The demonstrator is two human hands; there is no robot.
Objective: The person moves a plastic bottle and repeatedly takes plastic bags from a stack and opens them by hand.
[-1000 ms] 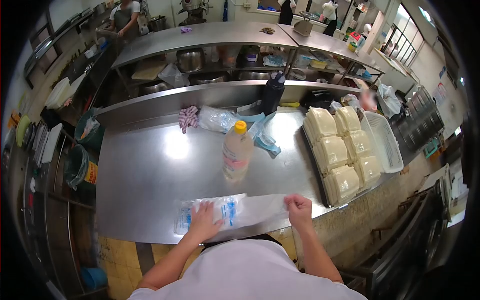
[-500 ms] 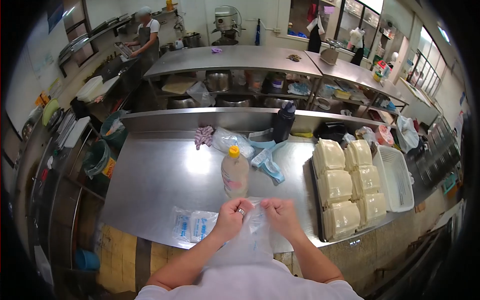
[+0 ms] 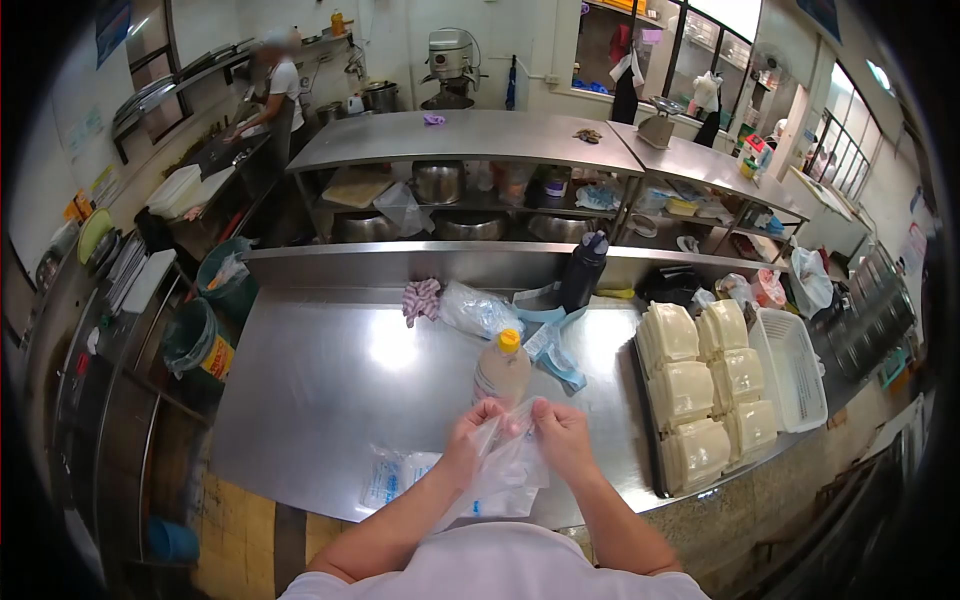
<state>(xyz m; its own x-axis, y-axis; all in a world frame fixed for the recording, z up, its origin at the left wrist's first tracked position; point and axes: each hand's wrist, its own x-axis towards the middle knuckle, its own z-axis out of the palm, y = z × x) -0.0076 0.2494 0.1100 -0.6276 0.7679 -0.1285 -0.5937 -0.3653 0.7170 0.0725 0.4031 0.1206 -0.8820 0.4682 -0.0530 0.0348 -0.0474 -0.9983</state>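
My left hand (image 3: 474,438) and my right hand (image 3: 564,434) both pinch the upper edge of a thin clear plastic bag (image 3: 497,462), which hangs between them in front of my shirt. Just beyond them stands a clear bottle (image 3: 502,372) with a yellow cap; its lower part is hidden by the hands and bag. Flat plastic packs with blue print (image 3: 392,478) lie at the table's near edge, left of the bag, partly covered by my left forearm.
On the steel table (image 3: 330,400), a dark tray holds stacks of cream-coloured squares (image 3: 690,395), beside a white basket (image 3: 795,365). Toward the back are a striped cloth (image 3: 421,300), blue straps (image 3: 555,355) and a dark bottle (image 3: 583,272). A person (image 3: 275,95) stands at the far left counter.
The bag's top is pulled wider and more slanted between my hands. The view has shifted slightly, so table items appear lower and further right. The far person now leans over the counter.
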